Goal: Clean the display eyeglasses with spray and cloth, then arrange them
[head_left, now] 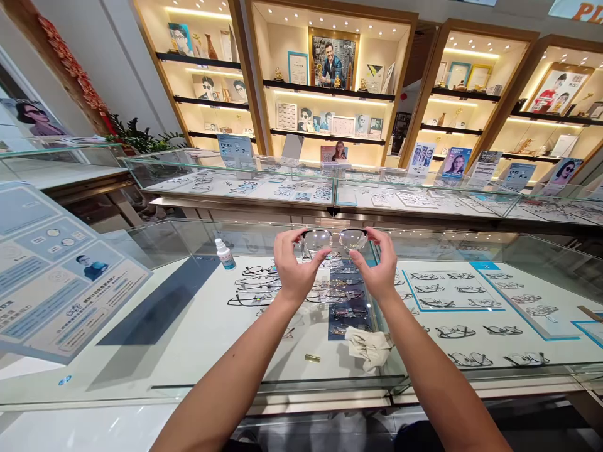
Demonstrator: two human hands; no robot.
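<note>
I hold a pair of clear-lens glasses (pixel 335 241) up in front of me with both hands, lenses facing me, above a glass display counter (pixel 198 351). My left hand (pixel 296 263) pinches the left lens rim between thumb and fingers. My right hand (pixel 379 263) grips the right rim the same way. Below the hands, inside the counter, lie rows of spectacle frames (pixel 257 285). A crumpled beige cloth (pixel 371 346) rests on the counter glass just below my right wrist.
A small white bottle with a teal cap (pixel 225 253) stands on the counter at left. A small brass cylinder (pixel 311 358) lies near the cloth. A tilted info board (pixel 51 276) stands at far left. More glass counters (pixel 330 188) and lit shelves (pixel 330 88) stand behind.
</note>
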